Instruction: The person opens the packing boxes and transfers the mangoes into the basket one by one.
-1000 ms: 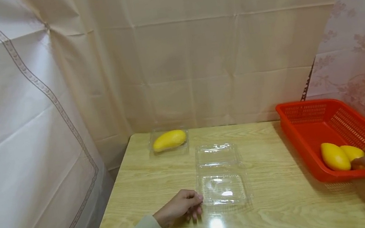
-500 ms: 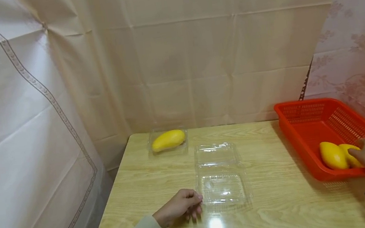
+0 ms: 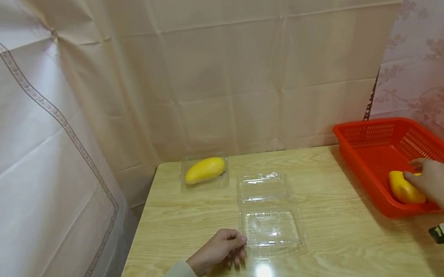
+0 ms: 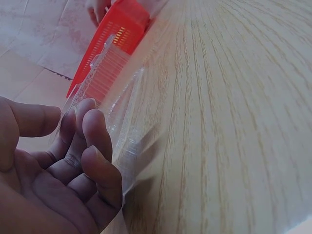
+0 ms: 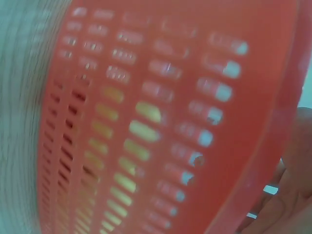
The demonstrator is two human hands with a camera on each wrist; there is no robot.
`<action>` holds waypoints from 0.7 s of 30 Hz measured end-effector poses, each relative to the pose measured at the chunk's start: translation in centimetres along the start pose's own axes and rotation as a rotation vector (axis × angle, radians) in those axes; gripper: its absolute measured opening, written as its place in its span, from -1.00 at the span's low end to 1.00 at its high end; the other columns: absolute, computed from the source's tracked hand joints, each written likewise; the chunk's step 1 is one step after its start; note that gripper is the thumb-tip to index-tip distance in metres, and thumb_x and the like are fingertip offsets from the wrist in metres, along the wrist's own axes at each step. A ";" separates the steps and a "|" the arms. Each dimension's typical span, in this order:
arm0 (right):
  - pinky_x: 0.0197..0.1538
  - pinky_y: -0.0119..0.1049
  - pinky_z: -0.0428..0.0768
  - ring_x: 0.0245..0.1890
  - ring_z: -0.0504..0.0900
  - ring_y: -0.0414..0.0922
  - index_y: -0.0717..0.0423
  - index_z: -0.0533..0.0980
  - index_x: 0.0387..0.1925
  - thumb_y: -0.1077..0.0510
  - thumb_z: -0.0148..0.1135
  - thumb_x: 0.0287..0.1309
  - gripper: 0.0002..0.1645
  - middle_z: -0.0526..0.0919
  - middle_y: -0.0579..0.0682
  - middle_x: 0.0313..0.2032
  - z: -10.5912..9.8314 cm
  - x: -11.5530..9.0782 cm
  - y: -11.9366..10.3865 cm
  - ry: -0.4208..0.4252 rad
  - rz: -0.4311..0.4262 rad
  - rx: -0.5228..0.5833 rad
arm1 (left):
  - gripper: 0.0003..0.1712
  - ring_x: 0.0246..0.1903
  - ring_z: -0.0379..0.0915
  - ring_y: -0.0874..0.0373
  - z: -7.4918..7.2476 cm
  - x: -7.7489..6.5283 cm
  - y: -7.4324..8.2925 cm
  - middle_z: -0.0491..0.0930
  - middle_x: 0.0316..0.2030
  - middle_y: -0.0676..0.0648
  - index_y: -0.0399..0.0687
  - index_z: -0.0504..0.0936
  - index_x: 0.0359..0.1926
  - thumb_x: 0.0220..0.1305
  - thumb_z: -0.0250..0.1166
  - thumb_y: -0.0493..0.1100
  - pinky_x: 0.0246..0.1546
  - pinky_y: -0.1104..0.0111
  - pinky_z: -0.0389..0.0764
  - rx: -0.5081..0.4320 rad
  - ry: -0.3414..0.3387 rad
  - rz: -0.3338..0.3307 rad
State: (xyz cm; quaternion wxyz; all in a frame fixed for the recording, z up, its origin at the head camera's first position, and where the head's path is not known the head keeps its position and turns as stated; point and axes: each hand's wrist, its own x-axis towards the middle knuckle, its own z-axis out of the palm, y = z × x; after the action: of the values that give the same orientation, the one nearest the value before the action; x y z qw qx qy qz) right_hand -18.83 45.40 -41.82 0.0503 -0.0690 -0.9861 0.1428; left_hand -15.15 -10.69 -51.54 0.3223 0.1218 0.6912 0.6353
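Note:
In the head view, a clear plastic clamshell box (image 3: 270,226) lies open on the table, its lid folded back away from me. My left hand (image 3: 220,248) pinches its near left edge between thumb and forefinger; the left wrist view shows the thin plastic (image 4: 95,73) at the fingertips of that hand (image 4: 63,170). Over the near end of the red basket, my right hand (image 3: 439,183) curls thumb and fingers about a yellow mango. One mango (image 3: 406,192) shows beside the thumb; the hand covers what lies behind it. In the right wrist view, yellow shows through the basket's slots.
The red plastic basket (image 3: 362,185) stands at the table's right side. At the far left, another mango (image 3: 205,170) sits in a clear plastic box (image 3: 187,187). Cloth sheets (image 3: 216,63) hang behind and on both sides of the wooden table (image 3: 340,254).
My right hand has moved left and slightly away from me inside the basket, and the second mango there has gone out of sight behind it. My left hand keeps its pinch on the box.

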 end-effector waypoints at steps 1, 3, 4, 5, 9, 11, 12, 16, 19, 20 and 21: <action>-0.29 0.18 0.51 -0.31 0.53 0.37 0.58 0.46 0.07 0.06 0.30 0.29 -0.39 0.55 0.58 -0.01 0.1 -0.1 -0.2 0.004 -0.012 0.004 | -0.64 -0.56 0.49 0.22 0.0 0.0 0.0 0.66 -0.42 -0.10 -0.43 0.58 -0.15 0.58 0.12 -0.12 -0.59 0.42 0.39 0.000 0.001 -0.002; -0.27 0.21 0.50 -0.29 0.54 0.41 0.56 0.49 0.05 0.06 0.31 0.28 -0.41 0.57 0.57 -0.02 0.3 -0.1 -0.7 0.022 -0.040 0.005 | -0.65 -0.56 0.49 0.22 0.0 0.0 0.0 0.66 -0.42 -0.10 -0.43 0.58 -0.15 0.58 0.12 -0.13 -0.59 0.43 0.39 -0.001 0.001 -0.005; -0.26 0.22 0.50 -0.28 0.54 0.42 0.55 0.50 0.04 0.06 0.32 0.28 -0.42 0.58 0.56 -0.02 0.4 -0.2 -1.1 0.028 -0.050 0.006 | -0.65 -0.56 0.49 0.22 0.0 0.0 0.0 0.66 -0.42 -0.10 -0.43 0.58 -0.15 0.58 0.12 -0.13 -0.59 0.43 0.39 -0.002 0.002 -0.007; -0.27 0.22 0.51 -0.27 0.55 0.43 0.53 0.51 0.03 0.06 0.32 0.27 -0.43 0.59 0.55 -0.03 0.5 -0.2 -1.4 0.040 -0.062 0.007 | -0.65 -0.56 0.49 0.22 0.0 0.0 0.0 0.66 -0.42 -0.10 -0.43 0.58 -0.15 0.58 0.12 -0.14 -0.59 0.43 0.39 -0.003 0.003 -0.007; -0.30 0.21 0.51 -0.26 0.58 0.44 0.48 0.57 -0.01 0.09 0.34 0.24 -0.50 0.65 0.48 -0.08 0.8 -0.2 -2.8 0.102 -0.133 0.015 | -0.66 -0.56 0.49 0.21 -0.1 0.0 0.0 0.66 -0.42 -0.10 -0.42 0.58 -0.14 0.58 0.12 -0.14 -0.59 0.43 0.39 -0.003 0.002 -0.009; -0.29 0.22 0.51 -0.25 0.59 0.43 0.47 0.58 -0.03 0.12 0.36 0.23 -0.53 0.67 0.46 -0.11 0.9 -0.2 -3.5 0.123 -0.168 0.031 | -0.66 -0.56 0.49 0.21 -0.1 0.0 0.0 0.66 -0.42 -0.09 -0.42 0.58 -0.14 0.59 0.11 -0.14 -0.58 0.42 0.38 -0.001 -0.002 -0.008; -0.28 0.23 0.51 -0.25 0.60 0.43 0.47 0.59 -0.03 0.14 0.36 0.22 -0.55 0.67 0.45 -0.12 1.0 -0.1 -3.8 0.129 -0.183 0.037 | -0.66 -0.56 0.49 0.21 -0.1 0.0 0.0 0.66 -0.42 -0.09 -0.42 0.58 -0.14 0.59 0.11 -0.14 -0.58 0.42 0.38 0.000 -0.003 -0.007; -0.26 0.24 0.53 -0.26 0.62 0.38 0.46 0.59 0.00 0.15 0.37 0.25 -0.55 0.68 0.44 -0.12 1.2 0.0 -5.0 0.130 -0.225 0.063 | -0.65 -0.55 0.49 0.21 0.0 0.0 0.0 0.65 -0.42 -0.09 -0.42 0.58 -0.13 0.59 0.11 -0.14 -0.58 0.42 0.38 0.000 -0.007 -0.005; -0.26 0.24 0.54 -0.25 0.63 0.36 0.44 0.59 0.02 0.14 0.37 0.26 -0.55 0.68 0.43 -0.11 1.4 0.1 -5.8 0.129 -0.241 0.076 | -0.65 -0.55 0.49 0.20 0.1 0.1 0.0 0.65 -0.42 -0.10 -0.41 0.58 -0.14 0.58 0.12 -0.12 -0.58 0.42 0.39 0.001 -0.005 -0.003; -0.25 0.25 0.54 -0.24 0.63 0.36 0.43 0.59 0.03 0.15 0.36 0.26 -0.56 0.68 0.43 -0.11 1.5 0.0 -6.0 0.130 -0.242 0.081 | -0.65 -0.55 0.50 0.20 0.1 0.1 0.0 0.65 -0.41 -0.10 -0.41 0.58 -0.14 0.58 0.12 -0.12 -0.58 0.42 0.39 0.001 -0.005 -0.002; -0.25 0.26 0.54 -0.23 0.63 0.36 0.43 0.59 0.03 0.15 0.36 0.26 -0.56 0.68 0.43 -0.11 1.6 0.0 -6.2 0.126 -0.244 0.087 | -0.64 -0.54 0.50 0.20 0.1 0.1 0.0 0.65 -0.41 -0.10 -0.41 0.58 -0.14 0.58 0.13 -0.11 -0.58 0.42 0.39 0.002 -0.005 -0.002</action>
State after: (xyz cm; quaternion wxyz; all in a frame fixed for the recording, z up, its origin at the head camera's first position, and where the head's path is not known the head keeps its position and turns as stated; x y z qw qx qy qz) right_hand -19.82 39.07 -41.57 0.1322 0.0449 -0.9749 0.1734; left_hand -15.16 -10.58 -51.59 0.3243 0.1229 0.6910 0.6342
